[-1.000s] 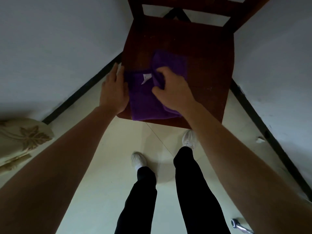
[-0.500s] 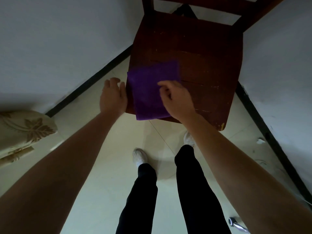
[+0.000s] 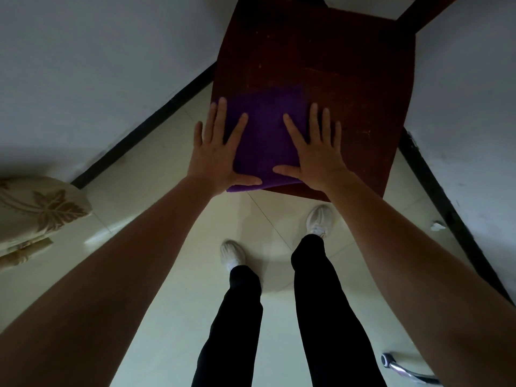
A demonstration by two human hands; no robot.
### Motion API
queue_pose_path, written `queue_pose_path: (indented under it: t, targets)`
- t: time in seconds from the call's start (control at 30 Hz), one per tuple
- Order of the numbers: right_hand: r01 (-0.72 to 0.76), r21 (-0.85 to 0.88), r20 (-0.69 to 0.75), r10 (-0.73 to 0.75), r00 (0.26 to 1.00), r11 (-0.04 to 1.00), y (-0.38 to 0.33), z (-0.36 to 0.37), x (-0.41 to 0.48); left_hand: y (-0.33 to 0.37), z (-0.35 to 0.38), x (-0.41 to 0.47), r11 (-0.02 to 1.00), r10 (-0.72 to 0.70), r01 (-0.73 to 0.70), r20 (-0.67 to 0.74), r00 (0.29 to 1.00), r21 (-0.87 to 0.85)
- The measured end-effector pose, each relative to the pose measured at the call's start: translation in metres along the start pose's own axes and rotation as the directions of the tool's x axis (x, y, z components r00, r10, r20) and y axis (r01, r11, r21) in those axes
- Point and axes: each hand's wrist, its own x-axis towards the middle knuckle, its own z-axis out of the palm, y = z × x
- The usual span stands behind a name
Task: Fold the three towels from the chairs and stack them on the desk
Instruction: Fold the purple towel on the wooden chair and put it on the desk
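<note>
A folded purple towel (image 3: 265,141) lies flat on the front left corner of a dark wooden chair seat (image 3: 349,93), its near edge hanging slightly over the rim. My left hand (image 3: 220,152) lies flat with spread fingers on the towel's left side, partly off the seat edge. My right hand (image 3: 318,152) presses flat with spread fingers on the towel's right side. Neither hand grips the cloth. No other towels and no desk are in view.
The chair stands in a corner between two white walls with black skirting (image 3: 145,127). A cushion with a leaf pattern (image 3: 33,213) is at the left edge. My legs and white shoes (image 3: 231,254) stand on pale floor tiles. A chrome chair foot (image 3: 402,368) shows at bottom right.
The towel went from a half-made fold to a flat square. My right hand let go of the cloth, and both hands now lie open and flat on top of it.
</note>
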Motion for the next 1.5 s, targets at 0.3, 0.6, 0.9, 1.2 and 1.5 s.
queue_pose_path:
  t: [0.3, 0.6, 0.9, 1.2, 1.5]
  targets:
    - [-0.073, 0.480, -0.048, 0.109, 0.993, 0.874, -0.028, -0.010, -0.017, 0.054, -0.002, -0.015, 0.476, -0.526, 0.409, 0.121, 0.842, -0.778]
    - [-0.018, 0.455, 0.026, 0.007, 1.000, 0.890, -0.022, -0.029, -0.029, 0.053, -0.026, -0.020, 0.531, -0.418, 0.503, 0.305, 0.855, -0.682]
    - [0.069, 0.389, 0.016, -0.082, 0.997, 0.919, -0.036, -0.116, -0.072, 0.058, -0.123, -0.058, 0.535, -0.415, 0.426, 0.213, 0.885, -0.730]
    - [0.379, 0.447, -0.138, -0.356, 0.924, 0.810, -0.115, -0.299, -0.111, 0.044, -0.301, -0.151, 0.294, -0.604, 0.244, 0.018, 0.797, -0.924]
    - [-0.200, 0.937, 0.311, -0.425, 0.850, 0.286, -0.259, -0.366, -0.183, 0.009, -0.373, -0.347, -0.220, -0.807, -0.094, 0.127, 0.576, -0.971]
